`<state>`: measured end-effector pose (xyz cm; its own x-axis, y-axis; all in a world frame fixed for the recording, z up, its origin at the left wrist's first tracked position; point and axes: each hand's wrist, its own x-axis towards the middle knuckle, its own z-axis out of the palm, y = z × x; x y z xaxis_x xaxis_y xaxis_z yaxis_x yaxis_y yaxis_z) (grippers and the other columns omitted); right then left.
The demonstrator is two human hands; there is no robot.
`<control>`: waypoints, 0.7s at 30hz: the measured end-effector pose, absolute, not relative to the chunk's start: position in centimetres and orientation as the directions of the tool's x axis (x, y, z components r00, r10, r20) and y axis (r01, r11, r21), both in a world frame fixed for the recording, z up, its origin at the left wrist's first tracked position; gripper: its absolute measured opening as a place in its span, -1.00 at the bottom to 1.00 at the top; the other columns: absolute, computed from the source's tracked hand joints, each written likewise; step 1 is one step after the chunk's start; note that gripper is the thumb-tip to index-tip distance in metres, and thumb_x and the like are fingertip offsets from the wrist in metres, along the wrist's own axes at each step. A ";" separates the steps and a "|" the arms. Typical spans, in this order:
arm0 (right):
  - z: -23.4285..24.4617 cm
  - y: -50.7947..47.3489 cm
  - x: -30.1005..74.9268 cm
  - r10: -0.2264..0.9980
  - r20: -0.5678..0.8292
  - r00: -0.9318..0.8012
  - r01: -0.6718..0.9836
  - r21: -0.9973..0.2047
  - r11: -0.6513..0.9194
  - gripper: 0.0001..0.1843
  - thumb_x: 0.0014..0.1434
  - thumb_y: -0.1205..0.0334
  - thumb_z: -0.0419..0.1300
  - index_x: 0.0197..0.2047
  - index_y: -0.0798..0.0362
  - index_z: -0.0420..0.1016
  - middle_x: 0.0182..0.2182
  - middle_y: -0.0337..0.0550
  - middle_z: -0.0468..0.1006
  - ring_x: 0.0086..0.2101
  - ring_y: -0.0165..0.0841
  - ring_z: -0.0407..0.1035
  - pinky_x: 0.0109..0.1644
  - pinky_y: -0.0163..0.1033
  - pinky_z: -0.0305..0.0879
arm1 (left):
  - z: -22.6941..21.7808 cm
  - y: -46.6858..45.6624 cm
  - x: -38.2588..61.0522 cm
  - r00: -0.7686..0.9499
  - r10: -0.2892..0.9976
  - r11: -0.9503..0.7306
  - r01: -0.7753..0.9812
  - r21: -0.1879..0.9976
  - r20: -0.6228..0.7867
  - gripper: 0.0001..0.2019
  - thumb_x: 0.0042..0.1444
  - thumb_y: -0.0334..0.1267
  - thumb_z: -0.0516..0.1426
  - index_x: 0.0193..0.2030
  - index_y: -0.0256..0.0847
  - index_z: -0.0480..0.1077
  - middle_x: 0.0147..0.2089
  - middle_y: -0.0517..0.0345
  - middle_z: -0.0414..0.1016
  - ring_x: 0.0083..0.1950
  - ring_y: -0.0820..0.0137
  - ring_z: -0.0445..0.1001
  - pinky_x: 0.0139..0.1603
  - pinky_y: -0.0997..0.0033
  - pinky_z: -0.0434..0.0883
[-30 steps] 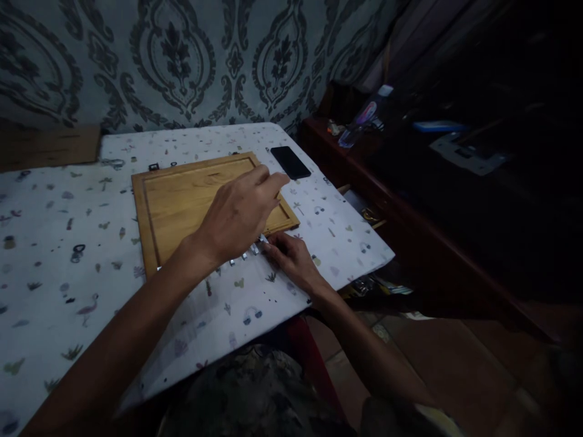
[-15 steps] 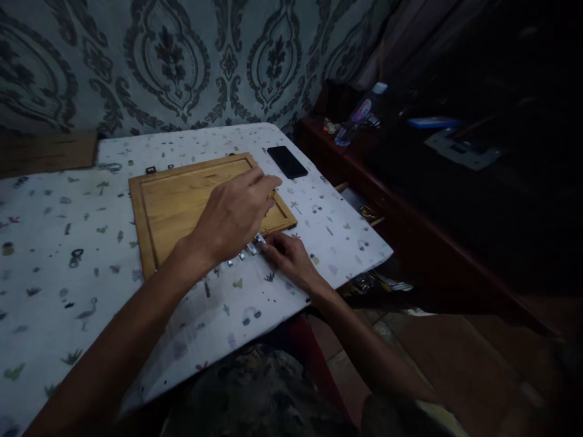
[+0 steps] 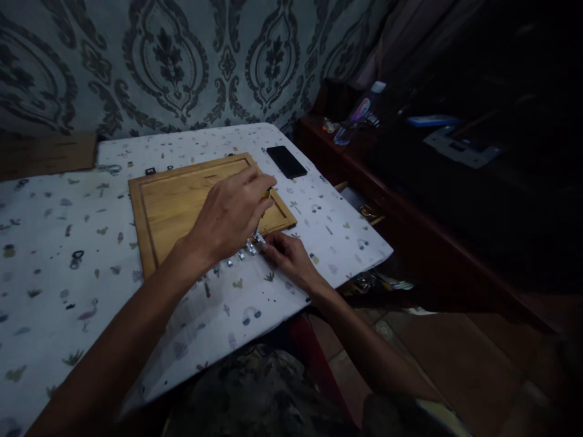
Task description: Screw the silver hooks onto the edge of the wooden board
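My left hand (image 3: 234,209) is over the near edge of a framed wooden board (image 3: 175,203), its fingers wrapped round the yellow-and-black handle of a screwdriver (image 3: 267,193). The thin shaft points down at a small metal hook (image 3: 260,238) on the board's edge. Pinched against that hook are the fingertips of my right hand (image 3: 288,255). To its left, several similar shiny metal hooks (image 3: 241,255) run along the same edge, partly covered by my left wrist. The screwdriver's tip is too small to make out clearly.
A black phone (image 3: 286,162) lies on the patterned tablecloth (image 3: 113,328) beyond the board. Cardboard (image 3: 50,155) rests at the far left. Right of the table, a dark red cabinet (image 3: 314,130) carries a plastic bottle (image 3: 359,114); an open drawer (image 3: 359,203) shows below.
My left hand has shifted slightly left and down with the screwdriver, whose handle has tilted a little. My right hand stays at the hook, and the board has not moved.
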<state>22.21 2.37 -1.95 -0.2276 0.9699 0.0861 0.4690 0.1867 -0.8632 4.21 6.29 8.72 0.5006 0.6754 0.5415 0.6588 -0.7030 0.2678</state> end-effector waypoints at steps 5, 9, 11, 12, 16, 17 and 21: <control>-2.0 2.4 22.2 0.968 0.094 -0.232 0.468 -0.862 0.196 -0.68 0.29 -0.02 0.12 -0.39 0.01 0.31 -0.54 -0.27 0.36 -0.50 -0.41 0.18 -0.39 -0.27 0.13 | 9.1 6.1 4.2 0.493 0.709 -0.681 0.662 0.311 0.503 -0.82 0.29 -0.34 0.11 0.00 -0.25 0.41 -0.09 0.02 0.54 -0.12 0.27 0.52 -0.10 0.29 0.42; -2.0 2.5 22.3 0.968 0.093 -0.233 0.479 -0.855 0.197 -0.67 0.29 -0.04 0.11 -0.39 0.01 0.30 -0.55 -0.27 0.36 -0.50 -0.41 0.19 -0.38 -0.26 0.13 | 9.2 6.0 4.3 0.460 0.756 -0.636 0.683 0.358 0.466 -0.85 0.29 -0.27 0.14 -0.05 -0.26 0.40 -0.15 0.01 0.56 -0.17 0.27 0.52 -0.15 0.29 0.41; -2.1 2.5 22.3 0.967 0.100 -0.233 0.474 -0.857 0.203 -0.67 0.29 -0.03 0.12 -0.39 0.01 0.30 -0.55 -0.28 0.35 -0.50 -0.41 0.18 -0.38 -0.27 0.13 | 9.2 6.0 4.4 0.455 0.762 -0.630 0.686 0.363 0.461 -0.89 0.29 -0.29 0.14 -0.10 -0.26 0.41 -0.18 0.02 0.56 -0.19 0.28 0.52 -0.16 0.29 0.40; -2.1 2.5 22.3 0.967 0.103 -0.232 0.473 -0.857 0.205 -0.68 0.29 -0.03 0.12 -0.40 0.01 0.30 -0.55 -0.28 0.34 -0.50 -0.42 0.18 -0.38 -0.27 0.12 | 9.2 6.0 4.4 0.457 0.757 -0.635 0.681 0.365 0.466 -0.91 0.28 -0.31 0.13 -0.12 -0.25 0.41 -0.18 0.03 0.56 -0.19 0.28 0.52 -0.15 0.30 0.40; -2.2 2.5 22.3 0.967 0.100 -0.234 0.480 -0.853 0.205 -0.66 0.29 -0.03 0.11 -0.40 0.02 0.29 -0.56 -0.29 0.34 -0.50 -0.43 0.16 -0.38 -0.27 0.12 | 9.2 6.1 4.3 0.479 0.732 -0.667 0.647 0.369 0.485 -0.91 0.27 -0.40 0.10 -0.15 -0.25 0.43 -0.19 0.06 0.57 -0.18 0.29 0.52 -0.13 0.30 0.40; -2.2 2.4 22.3 0.968 0.095 -0.234 0.479 -0.855 0.199 -0.66 0.29 -0.04 0.11 -0.40 0.02 0.30 -0.56 -0.28 0.34 -0.50 -0.42 0.16 -0.38 -0.27 0.12 | 9.2 6.1 4.3 0.483 0.734 -0.667 0.645 0.373 0.478 -0.91 0.26 -0.40 0.10 -0.16 -0.26 0.43 -0.19 0.07 0.57 -0.18 0.29 0.52 -0.13 0.29 0.40; -2.1 2.3 22.3 0.971 0.063 -0.232 0.468 -0.868 0.168 -0.64 0.29 -0.07 0.11 -0.39 0.02 0.32 -0.57 -0.27 0.37 -0.49 -0.41 0.18 -0.39 -0.27 0.12 | 9.5 6.2 4.1 0.490 0.750 -0.654 0.649 0.388 0.445 -0.89 0.25 -0.41 0.12 -0.12 -0.27 0.45 -0.16 0.04 0.57 -0.15 0.27 0.53 -0.11 0.28 0.40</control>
